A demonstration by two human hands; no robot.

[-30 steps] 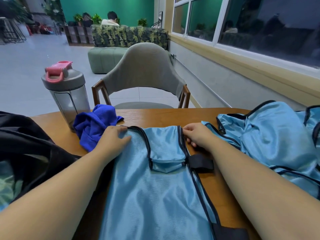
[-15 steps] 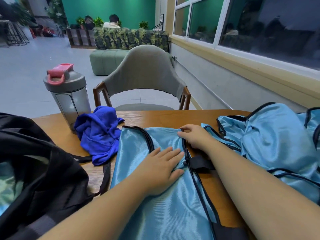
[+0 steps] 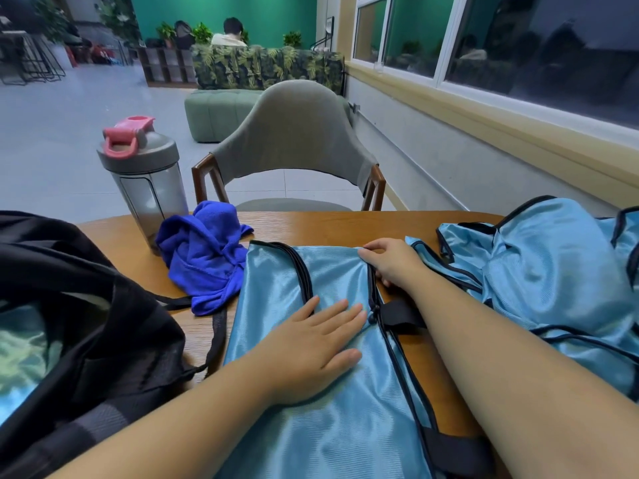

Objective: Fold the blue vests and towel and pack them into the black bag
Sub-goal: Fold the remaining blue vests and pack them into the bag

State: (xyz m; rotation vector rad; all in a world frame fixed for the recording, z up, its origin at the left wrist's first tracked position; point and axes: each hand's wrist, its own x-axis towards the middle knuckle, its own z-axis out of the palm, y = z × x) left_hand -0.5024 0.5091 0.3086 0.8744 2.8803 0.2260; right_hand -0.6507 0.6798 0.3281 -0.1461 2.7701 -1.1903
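A round wooden table (image 3: 345,224) carries everything. The black bag (image 3: 86,323) slumps open at its left edge, with light blue fabric visible inside it. The light blue vest (image 3: 311,426) being folded lies flat down the middle, its black-trimmed top edge pointing away from the person. A heap of more blue vests (image 3: 553,288) sits unfolded at the right. The crumpled blue towel (image 3: 204,261) lies just beside the flat vest's upper left corner, touching a grey shaker bottle (image 3: 145,181) with a pink lid.

The left hand (image 3: 311,347) lies spread, palm down, pressing the vest's middle. The right hand (image 3: 390,261) pinches the top right corner at the black binding.

The vest looks thin, light and glossy, so it will likely slide and spring out of a crease. The bound edges and corners seem the firmest places to take hold, with a flat palm pinning the body while folding.
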